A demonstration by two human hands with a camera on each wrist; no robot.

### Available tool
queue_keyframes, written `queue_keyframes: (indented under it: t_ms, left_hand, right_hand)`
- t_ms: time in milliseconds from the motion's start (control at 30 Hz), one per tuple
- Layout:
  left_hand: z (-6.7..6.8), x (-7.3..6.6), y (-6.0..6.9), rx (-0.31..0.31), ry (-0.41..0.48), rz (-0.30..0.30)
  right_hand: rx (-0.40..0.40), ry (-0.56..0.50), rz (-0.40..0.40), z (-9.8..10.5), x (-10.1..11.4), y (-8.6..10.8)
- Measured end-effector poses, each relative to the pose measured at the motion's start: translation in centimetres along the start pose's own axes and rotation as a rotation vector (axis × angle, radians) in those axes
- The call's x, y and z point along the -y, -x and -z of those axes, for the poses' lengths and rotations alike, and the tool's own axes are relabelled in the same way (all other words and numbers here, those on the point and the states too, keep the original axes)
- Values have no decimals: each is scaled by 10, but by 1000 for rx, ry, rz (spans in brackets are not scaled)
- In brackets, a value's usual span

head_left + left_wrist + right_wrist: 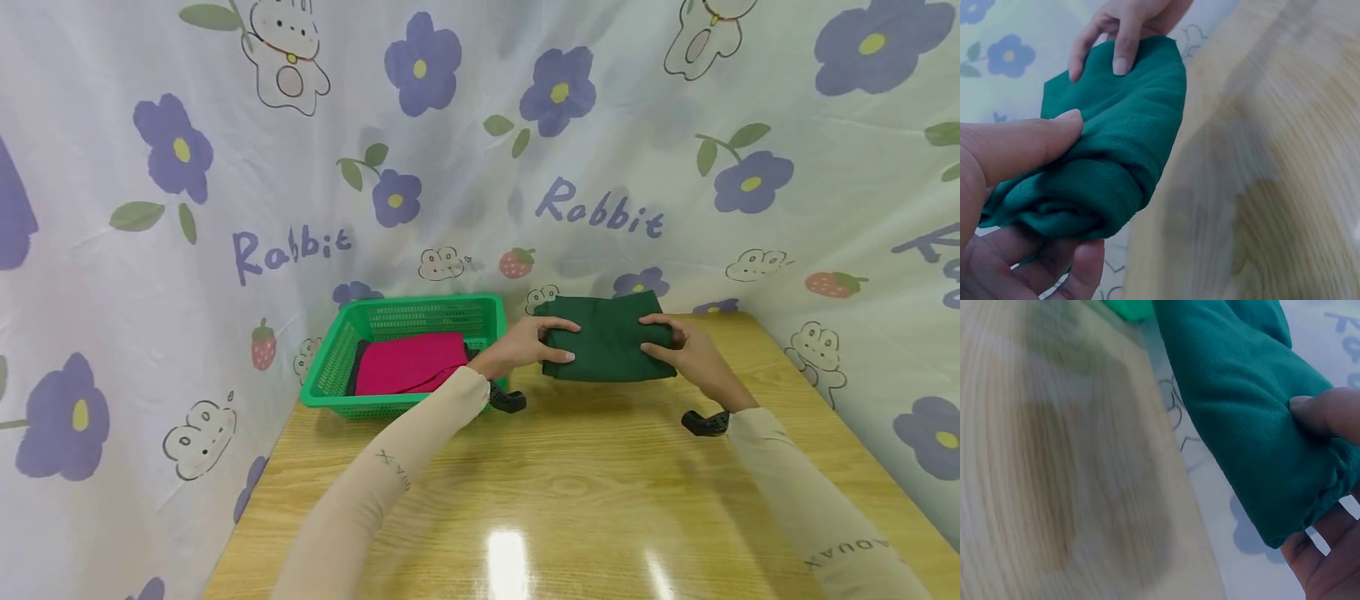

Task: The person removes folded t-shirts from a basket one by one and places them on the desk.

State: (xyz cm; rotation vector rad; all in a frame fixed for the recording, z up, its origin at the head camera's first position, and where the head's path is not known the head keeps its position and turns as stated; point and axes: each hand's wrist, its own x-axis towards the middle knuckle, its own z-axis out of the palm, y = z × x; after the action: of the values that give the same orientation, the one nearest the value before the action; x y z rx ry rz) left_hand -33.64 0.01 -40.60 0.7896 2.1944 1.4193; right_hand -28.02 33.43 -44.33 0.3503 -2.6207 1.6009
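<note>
A folded dark green cloth (pixel 609 337) is held up off the table by both hands, one at each end. My left hand (pixel 531 343) grips its left end, thumb on the near face and fingers beneath. In the left wrist view the end of the green cloth (pixel 1110 150) shows rolled layers. At the other end my right hand (pixel 686 350) pinches the cloth between thumb and fingers, as the right wrist view shows with the thumb (pixel 1322 412) on top. Left of the hands stands a green plastic basket (pixel 330 402) with a folded red cloth (pixel 408 362) lying in it.
The wooden table (pixel 570 483) reaches back to a hanging curtain (pixel 465 167) printed with flowers and rabbits. Dark fabric (pixel 352 371) lies under the red cloth in the basket. A black wrist device (pixel 508 398) sits below the left wrist, another (pixel 705 423) below the right.
</note>
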Motion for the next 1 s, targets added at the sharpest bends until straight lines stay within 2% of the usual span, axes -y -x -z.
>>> queue_keyframes:
  t_ms: [100,233,500,667,900,1000]
  left_hand:
    - [-8,-3,-7,6,-7,-12]
    - [-19,-4,-15,14,38,-15]
    - [-38,1,-26,-10,37,4]
    - [-45,3,-37,-21,42,-11]
    - [-56,12,-53,-27,92,3]
    - [-62,18,-56,-27,121,18]
  right_hand:
    - [-13,7,-7,7,-3,4]
    - [-37,30,-20,14,-9,7]
    - [-61,69,-41,23,-24,5]
    - [-66,71,-65,29,-31,3]
    - [-76,101,-84,32,-45,2]
    - [-66,102,-89,32,-54,2]
